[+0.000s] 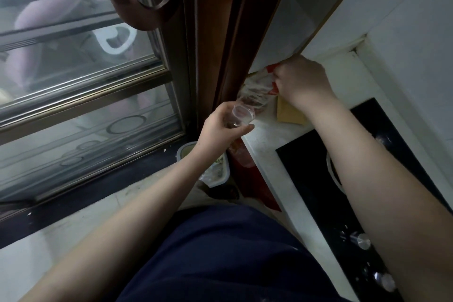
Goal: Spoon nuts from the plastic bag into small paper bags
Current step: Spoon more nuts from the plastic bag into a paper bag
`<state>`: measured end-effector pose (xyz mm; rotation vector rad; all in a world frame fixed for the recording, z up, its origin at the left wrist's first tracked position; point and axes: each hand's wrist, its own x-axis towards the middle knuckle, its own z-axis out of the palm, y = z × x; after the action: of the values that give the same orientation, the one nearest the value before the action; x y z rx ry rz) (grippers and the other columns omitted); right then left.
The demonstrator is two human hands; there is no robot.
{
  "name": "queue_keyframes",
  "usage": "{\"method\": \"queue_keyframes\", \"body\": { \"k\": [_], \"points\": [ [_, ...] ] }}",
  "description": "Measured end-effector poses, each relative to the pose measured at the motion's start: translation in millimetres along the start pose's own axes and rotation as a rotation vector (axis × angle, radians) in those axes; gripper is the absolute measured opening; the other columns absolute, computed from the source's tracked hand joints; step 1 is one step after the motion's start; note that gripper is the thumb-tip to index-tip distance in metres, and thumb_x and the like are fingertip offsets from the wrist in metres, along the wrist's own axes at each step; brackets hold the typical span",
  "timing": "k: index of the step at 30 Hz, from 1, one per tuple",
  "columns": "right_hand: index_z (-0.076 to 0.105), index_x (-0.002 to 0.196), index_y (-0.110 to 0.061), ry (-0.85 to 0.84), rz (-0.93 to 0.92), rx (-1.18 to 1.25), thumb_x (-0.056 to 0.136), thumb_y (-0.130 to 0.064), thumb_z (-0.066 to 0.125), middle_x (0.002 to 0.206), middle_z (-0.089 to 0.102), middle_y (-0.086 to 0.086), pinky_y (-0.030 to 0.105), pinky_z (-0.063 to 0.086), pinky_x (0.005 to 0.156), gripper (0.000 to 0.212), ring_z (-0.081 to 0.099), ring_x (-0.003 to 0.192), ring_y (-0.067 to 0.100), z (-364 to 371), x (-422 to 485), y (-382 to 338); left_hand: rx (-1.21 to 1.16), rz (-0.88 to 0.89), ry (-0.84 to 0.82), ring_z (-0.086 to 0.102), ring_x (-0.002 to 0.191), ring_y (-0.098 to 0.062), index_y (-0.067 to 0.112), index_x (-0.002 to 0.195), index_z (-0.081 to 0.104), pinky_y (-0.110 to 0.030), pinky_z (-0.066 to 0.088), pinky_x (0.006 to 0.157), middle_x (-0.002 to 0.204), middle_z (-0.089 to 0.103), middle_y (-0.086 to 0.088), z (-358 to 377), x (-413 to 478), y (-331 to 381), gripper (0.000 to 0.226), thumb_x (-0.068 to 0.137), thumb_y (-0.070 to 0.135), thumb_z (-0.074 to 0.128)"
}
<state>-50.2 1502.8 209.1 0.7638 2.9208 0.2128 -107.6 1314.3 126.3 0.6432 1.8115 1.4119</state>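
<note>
The plastic bag (255,92) is held open by the right hand (300,78) while a clear cup (239,116), gripped by left-hand fingers (241,130), is brought to its mouth, so scooping nuts appears next.

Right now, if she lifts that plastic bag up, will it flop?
Probably: the plastic bag looks thin and crumpled where the right hand grips its top. The nuts inside would likely sag to the bottom. It may feel slippery too.
</note>
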Motion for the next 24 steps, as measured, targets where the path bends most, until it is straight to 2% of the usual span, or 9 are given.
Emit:
{"method": "queue_keyframes", "body": {
  "k": [3, 7, 12, 16, 20, 24],
  "points": [
    [0.067, 0.103, -0.006, -0.048, -0.045, 0.008, 0.093, -0.011, 0.046, 0.096, 0.064, 0.018, 0.037, 0.045, 0.073, 0.024, 0.061, 0.092, 0.037, 14.2, 10.2, -0.4, -0.005, -0.017, -0.006, 0.064, 0.085, -0.003, 0.024, 0.120, 0.060, -0.024, 0.053, 0.075, 0.096, 0.068, 0.002, -3.3, -1.8, -1.7, 0.048, 0.077, 0.026, 0.082],
    [0.068, 0.101, -0.006, -0.098, -0.048, 0.011, 0.088, -0.009, 0.052, 0.102, 0.065, 0.020, 0.035, 0.046, 0.075, 0.021, 0.062, 0.096, 0.039, 29.9, 16.4, -3.3, -0.009, -0.045, -0.002, 0.066, 0.095, -0.013, 0.021, 0.122, 0.059, -0.038, 0.056, 0.086, 0.104, 0.069, -0.002, -7.7, -2.6, -4.2, 0.050, 0.078, 0.025, 0.081],
    [0.065, 0.103, -0.005, -0.180, -0.032, 0.046, 0.090, -0.010, 0.052, 0.106, 0.064, 0.017, 0.030, 0.037, 0.071, 0.019, 0.061, 0.099, 0.035, 47.3, 17.3, -9.0, -0.025, -0.070, 0.016, 0.066, 0.098, -0.016, 0.020, 0.123, 0.059, -0.044, 0.055, 0.090, 0.107, 0.068, -0.003, -11.6, -2.9, -6.0, 0.051, 0.077, 0.023, 0.082],
    [0.055, 0.098, -0.010, -0.248, 0.055, 0.095, 0.094, -0.014, 0.049, 0.101, 0.063, 0.012, 0.028, 0.038, 0.068, 0.008, 0.058, 0.086, 0.029, 60.4, 16.7, -10.8, -0.027, -0.076, 0.020, 0.067, 0.095, -0.018, 0.021, 0.122, 0.059, -0.044, 0.056, 0.088, 0.103, 0.068, -0.004, -11.8, -2.2, -6.2, 0.051, 0.077, 0.024, 0.082],
    [0.055, 0.111, -0.006, -0.325, 0.177, 0.152, 0.096, -0.017, 0.048, 0.106, 0.064, 0.013, 0.029, 0.039, 0.069, 0.020, 0.062, 0.096, 0.031, 66.7, 19.6, -8.5, -0.013, -0.081, 0.016, 0.066, 0.093, -0.017, 0.024, 0.120, 0.058, -0.040, 0.056, 0.087, 0.102, 0.068, -0.003, -10.7, -0.6, -6.5, 0.050, 0.077, 0.025, 0.083],
    [0.042, 0.127, 0.006, -0.402, 0.373, 0.347, 0.095, -0.019, 0.049, 0.118, 0.060, 0.021, 0.035, 0.043, 0.077, 0.041, 0.060, 0.106, 0.036, 69.9, 20.2, 1.9, -0.001, -0.095, 0.004, 0.066, 0.096, -0.015, 0.022, 0.125, 0.057, -0.039, 0.057, 0.088, 0.105, 0.067, -0.001, -8.7, 2.0, -6.5, 0.055, 0.077, 0.026, 0.082]
  ]
}}
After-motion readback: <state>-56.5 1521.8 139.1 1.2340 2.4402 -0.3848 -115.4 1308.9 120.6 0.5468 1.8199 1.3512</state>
